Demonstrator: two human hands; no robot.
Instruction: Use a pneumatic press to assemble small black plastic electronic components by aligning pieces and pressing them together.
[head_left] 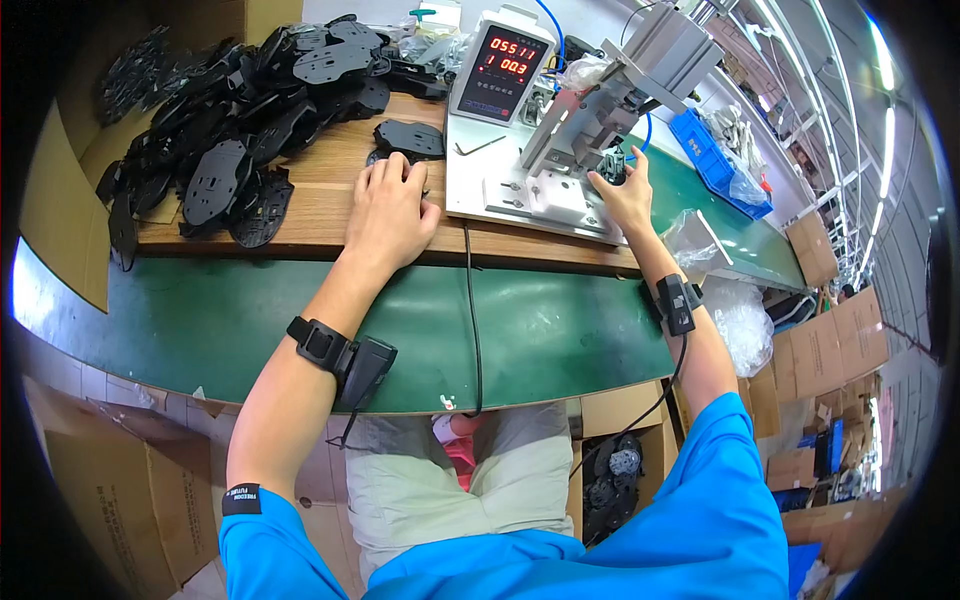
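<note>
My left hand (392, 215) is over the front of the wooden board, fingers curled downward. A dark edge shows beside its thumb; what lies under the fingers is hidden. Just beyond the fingertips rests a black oval plastic shell (410, 138). At the right of a bench press (590, 125), my right hand (628, 198) has thumb and forefinger around a small dark part (613, 165). The press stands on a pale metal base plate (470, 190), and a white fixture block (557, 196) sits below its head, left of my right thumb.
A heap of black plastic shells (250, 130) covers the board's left side. A counter box with red digits (503, 70) stands left of the press. A black cable (474, 320) crosses the green tabletop (560, 330). A blue bin (715, 165) lies at far right; cardboard boxes stand around.
</note>
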